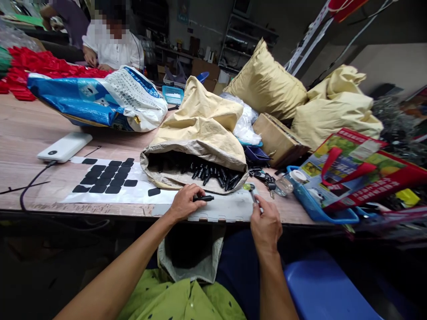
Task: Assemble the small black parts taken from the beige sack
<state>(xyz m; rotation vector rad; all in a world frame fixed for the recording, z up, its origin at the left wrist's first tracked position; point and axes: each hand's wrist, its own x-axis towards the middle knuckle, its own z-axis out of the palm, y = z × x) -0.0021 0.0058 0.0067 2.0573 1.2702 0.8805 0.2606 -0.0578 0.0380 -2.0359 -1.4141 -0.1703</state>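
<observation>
My left hand [187,202] pinches a short black pen-like tube [204,198] over the table's front edge. My right hand [266,220] is closed around a thin tool with a shiny shaft and a yellow-green head [248,187]; its exact kind is unclear. Just behind my hands, a beige sack [200,129] lies on its side, its mouth toward me, with many similar black tubes [213,173] inside. Beneath my hands is a pale flat board [230,205]. A second bag [213,262], its mouth wide and dark inside, sits at my lap below the edge.
Black square pieces [106,178] lie on white paper at left, near a white power bank [64,146] with a cable. Behind them is a blue-and-white bag [96,98]. A blue basket [320,213] with a colourful shopping bag stands right. A co-worker [113,49] sits across.
</observation>
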